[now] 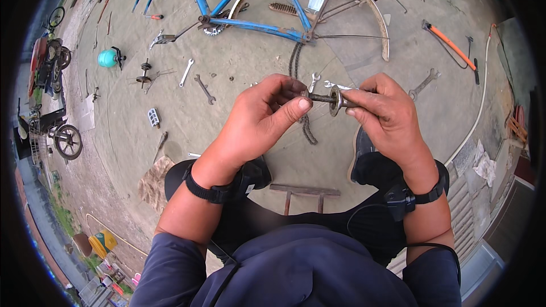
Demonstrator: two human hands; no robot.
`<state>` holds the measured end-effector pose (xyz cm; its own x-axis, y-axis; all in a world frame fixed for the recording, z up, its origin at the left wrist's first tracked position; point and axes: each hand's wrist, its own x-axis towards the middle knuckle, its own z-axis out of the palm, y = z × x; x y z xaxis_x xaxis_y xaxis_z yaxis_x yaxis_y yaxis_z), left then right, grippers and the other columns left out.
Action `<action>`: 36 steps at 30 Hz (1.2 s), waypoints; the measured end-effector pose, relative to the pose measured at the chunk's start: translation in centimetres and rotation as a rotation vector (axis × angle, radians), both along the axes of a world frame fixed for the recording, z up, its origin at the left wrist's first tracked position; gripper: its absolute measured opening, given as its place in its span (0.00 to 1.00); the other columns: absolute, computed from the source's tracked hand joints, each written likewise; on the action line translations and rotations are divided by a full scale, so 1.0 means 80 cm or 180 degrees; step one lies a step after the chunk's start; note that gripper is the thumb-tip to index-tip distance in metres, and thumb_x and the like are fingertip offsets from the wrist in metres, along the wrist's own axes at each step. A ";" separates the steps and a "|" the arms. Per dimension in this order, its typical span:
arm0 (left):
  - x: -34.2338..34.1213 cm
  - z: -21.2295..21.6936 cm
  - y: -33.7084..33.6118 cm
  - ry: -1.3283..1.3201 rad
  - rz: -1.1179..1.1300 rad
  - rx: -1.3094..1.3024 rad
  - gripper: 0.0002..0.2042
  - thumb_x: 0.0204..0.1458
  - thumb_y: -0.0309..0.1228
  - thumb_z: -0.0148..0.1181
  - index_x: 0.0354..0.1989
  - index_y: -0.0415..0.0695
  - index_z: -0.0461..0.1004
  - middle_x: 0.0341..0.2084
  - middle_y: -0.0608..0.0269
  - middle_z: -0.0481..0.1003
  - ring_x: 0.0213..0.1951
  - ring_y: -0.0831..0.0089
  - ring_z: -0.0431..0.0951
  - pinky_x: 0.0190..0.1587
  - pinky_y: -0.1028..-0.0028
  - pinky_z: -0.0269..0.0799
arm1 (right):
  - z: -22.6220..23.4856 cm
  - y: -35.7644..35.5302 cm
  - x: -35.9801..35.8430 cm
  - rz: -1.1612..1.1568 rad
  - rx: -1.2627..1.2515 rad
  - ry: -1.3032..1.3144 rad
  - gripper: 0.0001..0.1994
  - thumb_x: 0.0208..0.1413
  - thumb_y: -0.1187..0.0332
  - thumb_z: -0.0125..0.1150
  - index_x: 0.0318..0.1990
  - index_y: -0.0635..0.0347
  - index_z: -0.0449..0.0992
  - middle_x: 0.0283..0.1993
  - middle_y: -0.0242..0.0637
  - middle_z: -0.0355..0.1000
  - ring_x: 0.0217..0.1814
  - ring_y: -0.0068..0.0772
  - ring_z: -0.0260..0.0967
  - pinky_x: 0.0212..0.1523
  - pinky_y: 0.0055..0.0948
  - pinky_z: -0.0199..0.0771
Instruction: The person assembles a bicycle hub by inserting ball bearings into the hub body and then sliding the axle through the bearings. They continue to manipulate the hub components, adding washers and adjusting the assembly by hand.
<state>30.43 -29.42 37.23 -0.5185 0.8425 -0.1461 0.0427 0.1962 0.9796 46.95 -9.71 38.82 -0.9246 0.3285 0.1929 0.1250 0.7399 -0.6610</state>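
Note:
Both hands hold a short metal hub axle (329, 99) with a round flange, level in front of me. My left hand (263, 115) pinches its left end between thumb and fingertips. My right hand (387, 112) grips the right end, fingers wrapped around the shaft behind the flange. Below the axle a bicycle chain (300, 88) lies on the concrete ground. A blue bicycle frame (250, 8) with its mudguard lies just beyond.
Spanners (203, 88) and other small parts are scattered on the ground to the left and right. An orange-handled tool (452, 44) and a white hose (479, 108) lie at the right. A small wooden stool (304, 192) stands between my feet. A turquoise ball (106, 58) sits far left.

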 end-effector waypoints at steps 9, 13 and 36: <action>0.002 0.003 0.001 -0.0013 -0.0035 0.0074 0.15 0.61 0.30 0.68 0.52 0.37 0.76 0.35 0.64 0.79 0.35 0.81 0.76 0.38 0.77 0.73 | 0.003 -0.002 -0.001 0.0010 0.0072 -0.0026 0.18 0.42 0.74 0.75 0.44 0.48 0.85 0.38 0.35 0.74 0.42 0.40 0.74 0.41 0.36 0.76; 0.002 -0.004 -0.002 -0.0100 -0.0067 -0.0023 0.14 0.62 0.32 0.67 0.51 0.36 0.76 0.35 0.64 0.79 0.36 0.80 0.77 0.39 0.76 0.73 | 0.005 0.001 0.000 0.0272 0.0114 -0.0053 0.21 0.46 0.81 0.70 0.51 0.56 0.84 0.38 0.39 0.73 0.38 0.38 0.74 0.38 0.33 0.74; 0.002 -0.006 -0.002 -0.0067 -0.0082 0.0117 0.18 0.64 0.38 0.65 0.52 0.35 0.74 0.33 0.61 0.79 0.34 0.76 0.78 0.39 0.74 0.75 | 0.003 -0.005 -0.003 0.0044 0.0103 -0.0031 0.18 0.42 0.74 0.75 0.44 0.47 0.85 0.37 0.35 0.73 0.42 0.40 0.73 0.40 0.36 0.75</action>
